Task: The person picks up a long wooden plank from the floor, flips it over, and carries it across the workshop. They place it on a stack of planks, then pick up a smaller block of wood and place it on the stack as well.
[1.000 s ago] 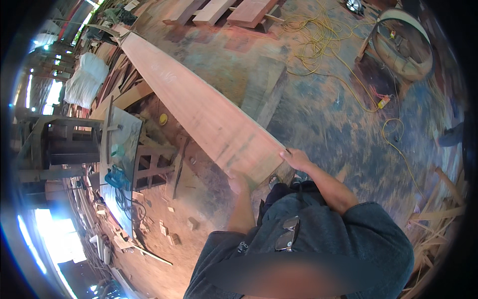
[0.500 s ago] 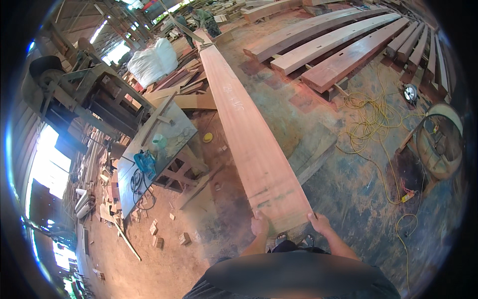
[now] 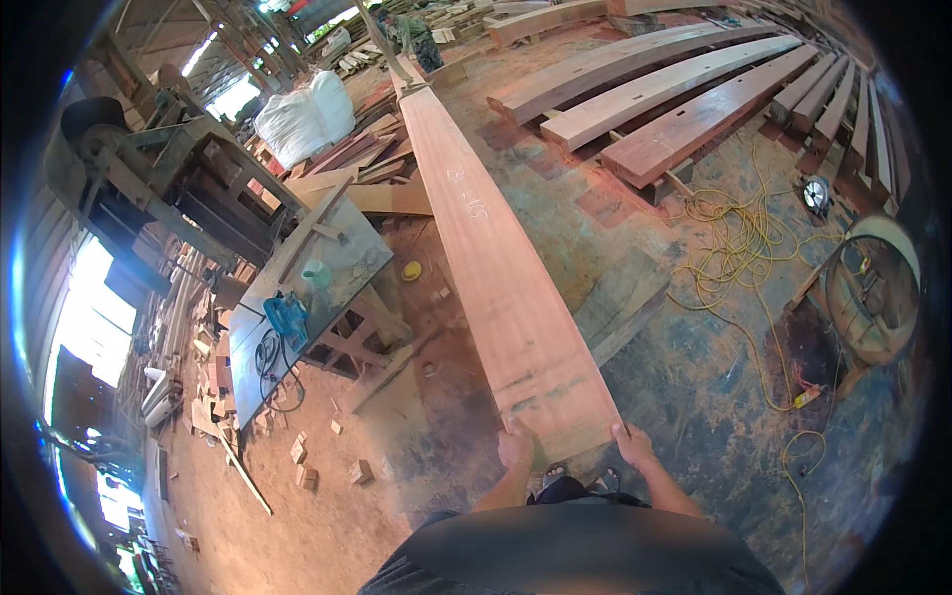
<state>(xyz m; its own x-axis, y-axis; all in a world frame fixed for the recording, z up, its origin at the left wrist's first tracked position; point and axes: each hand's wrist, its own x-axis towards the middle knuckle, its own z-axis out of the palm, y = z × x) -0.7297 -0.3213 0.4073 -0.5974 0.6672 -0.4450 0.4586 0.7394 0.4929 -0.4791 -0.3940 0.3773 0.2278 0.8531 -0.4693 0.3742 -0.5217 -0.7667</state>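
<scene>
Plank [image 3: 514, 297], long and reddish, runs in the head view from near five o'clock, across the middle, to eleven o'clock. The left hand's [image 3: 515, 445] fingers are clamped on its left edge at the near end; the right hand's [image 3: 635, 445] fingers are clamped on the right edge opposite. A blue power tool [image 3: 287, 319] rests on a tabletop [image 3: 347, 243] at nine o'clock; a yellow cord [image 3: 734, 233] lies tangled between two and three.
</scene>
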